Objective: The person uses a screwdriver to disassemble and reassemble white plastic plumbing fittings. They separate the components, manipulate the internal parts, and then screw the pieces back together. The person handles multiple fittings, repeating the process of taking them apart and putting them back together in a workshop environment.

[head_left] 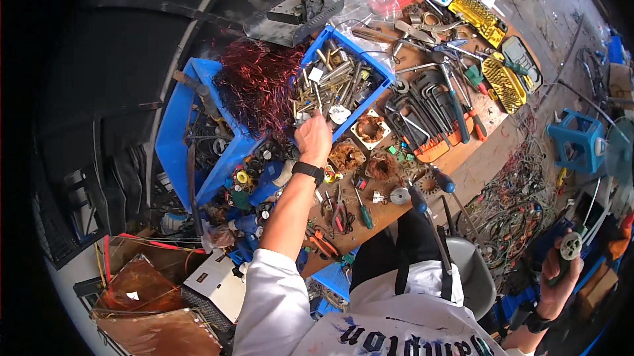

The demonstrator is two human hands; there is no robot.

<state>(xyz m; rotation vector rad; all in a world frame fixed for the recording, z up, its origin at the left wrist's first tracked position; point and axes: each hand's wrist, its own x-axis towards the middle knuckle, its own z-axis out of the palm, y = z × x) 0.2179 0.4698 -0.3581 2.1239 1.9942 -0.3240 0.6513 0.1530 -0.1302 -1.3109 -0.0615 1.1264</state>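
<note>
My left hand (314, 139), wearing a black wristband, is closed at the near edge of a blue bin (362, 53). The bin holds a heap of metal shafts, pins and fittings (340, 82). A thin metal rod (317, 97) sticks up just past the fingers; whether they grip it I cannot tell. Out to the far right, my right hand (561, 273) is wrapped around a dark-bodied part with a round, pale, holed end (571, 246). Beside the left hand, a tangle of reddish copper wire (254, 82) spills over another blue bin (168, 131).
Copper-wound motor stators (371, 128) lie near the bin. Hex keys (432, 102), pliers (339, 214) and screwdrivers (362, 207) cover the wooden table (482, 141). Yellow bit cases (479, 16) sit farther back. Cut wires (508, 217) and a blue stool (576, 139) are at the right.
</note>
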